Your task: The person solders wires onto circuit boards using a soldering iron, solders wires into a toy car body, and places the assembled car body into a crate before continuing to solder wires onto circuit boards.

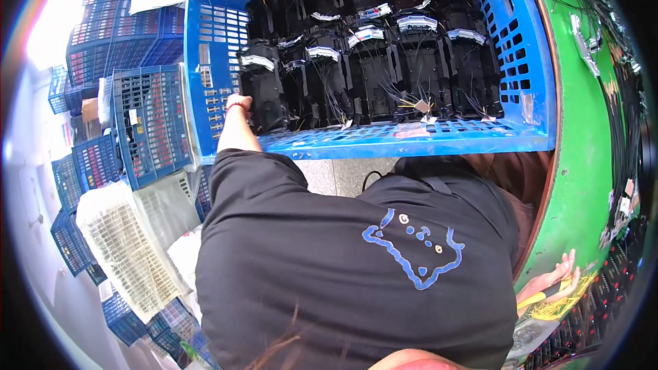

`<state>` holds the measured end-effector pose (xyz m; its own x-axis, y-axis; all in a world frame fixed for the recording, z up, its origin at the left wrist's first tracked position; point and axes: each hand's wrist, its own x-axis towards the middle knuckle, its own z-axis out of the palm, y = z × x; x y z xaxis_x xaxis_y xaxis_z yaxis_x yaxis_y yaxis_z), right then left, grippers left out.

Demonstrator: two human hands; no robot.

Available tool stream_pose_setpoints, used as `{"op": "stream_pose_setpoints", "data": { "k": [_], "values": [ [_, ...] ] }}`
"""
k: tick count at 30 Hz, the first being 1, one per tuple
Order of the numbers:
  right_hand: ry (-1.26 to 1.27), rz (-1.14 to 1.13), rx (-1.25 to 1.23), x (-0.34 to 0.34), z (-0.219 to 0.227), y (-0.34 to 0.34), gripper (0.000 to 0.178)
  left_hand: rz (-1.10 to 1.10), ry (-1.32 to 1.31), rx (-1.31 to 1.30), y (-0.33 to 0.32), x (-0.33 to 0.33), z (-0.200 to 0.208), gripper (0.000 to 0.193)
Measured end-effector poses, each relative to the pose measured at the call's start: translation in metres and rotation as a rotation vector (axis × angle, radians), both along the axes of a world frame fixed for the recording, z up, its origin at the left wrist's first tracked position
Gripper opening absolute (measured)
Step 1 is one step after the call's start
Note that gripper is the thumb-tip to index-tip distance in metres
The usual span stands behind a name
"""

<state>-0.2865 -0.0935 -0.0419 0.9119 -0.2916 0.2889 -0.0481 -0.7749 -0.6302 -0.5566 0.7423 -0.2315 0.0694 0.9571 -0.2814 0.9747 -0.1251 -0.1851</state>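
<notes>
My left arm reaches forward into the near left corner of a large blue plastic crate (384,140). My left hand (240,101), with a red band at the wrist, is closed beside the crate's left wall. It lies against the leftmost black moulded part (266,99); what the fingers hold is hidden. Rows of similar black parts fill the crate, with thin wires and silvery-white strips (367,35) on them. A small tan connector block (422,106) lies on the wires near the front wall. My right hand does not show.
On the right, a green worktop (576,185) carries bundles of dark cables (620,103). Another person's hand (548,286) holds a yellow-and-black handled tool over yellow wires (565,305). Stacked blue crates (147,123) and a pale crate (123,250) stand at left.
</notes>
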Motion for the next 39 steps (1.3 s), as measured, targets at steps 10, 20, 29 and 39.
{"op": "stream_pose_setpoints", "data": {
  "k": [10,20,29,39],
  "values": [
    [-0.038,0.089,-0.118,-0.003,-0.003,0.01,0.028,0.313,0.169,-0.623,-0.092,0.056,-0.026,0.039],
    [-0.077,0.055,-0.137,-0.003,-0.012,-0.006,0.027,-0.265,-0.033,-0.425,-0.142,0.147,-0.024,0.081],
    [-0.206,0.061,0.069,0.007,-0.041,-0.022,0.023,0.108,-0.436,-0.775,-0.16,0.124,-0.036,0.033],
    [-0.326,0.001,0.282,-0.027,-0.015,-0.047,0.019,-0.919,-1.044,-0.544,-0.31,0.395,0.117,0.021]
  ]
}}
